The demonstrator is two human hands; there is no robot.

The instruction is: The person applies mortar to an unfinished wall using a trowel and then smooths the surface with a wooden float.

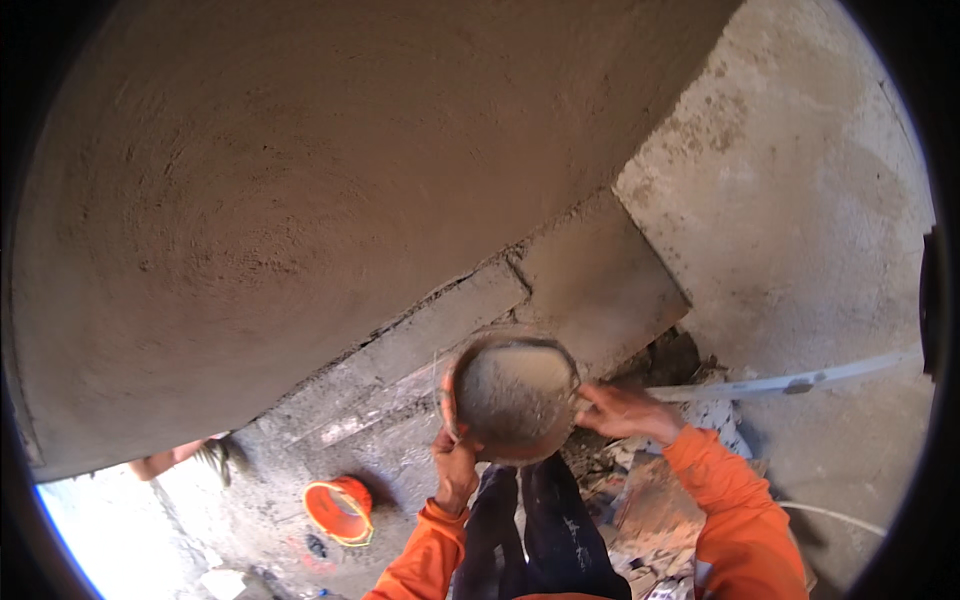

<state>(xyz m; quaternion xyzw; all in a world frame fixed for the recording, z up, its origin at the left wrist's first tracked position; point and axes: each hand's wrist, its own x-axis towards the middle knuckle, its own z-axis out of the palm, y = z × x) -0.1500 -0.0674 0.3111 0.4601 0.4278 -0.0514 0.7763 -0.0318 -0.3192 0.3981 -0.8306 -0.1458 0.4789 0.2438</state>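
I have a shallow round basin (520, 400) in both hands, held in front of me just above my dark trousers (565, 530), its open side facing up toward me and its inside smeared grey. My left hand (457, 465) grasps the rim at about eight o'clock, and my right hand (622, 412) has its fingers closed on the rim at three o'clock, though they look a little blurred. Taking the basin as the centre of the dial, a broad grey-brown plastered surface (300, 190) spreads from nine round to twelve, with swirling marks across it. An orange bucket (359, 492) sits on the ground at eight o'clock, well apart from my hands. Broken rubble (655, 500) lies at five, and a long pale strip (790, 384) reaches out at three
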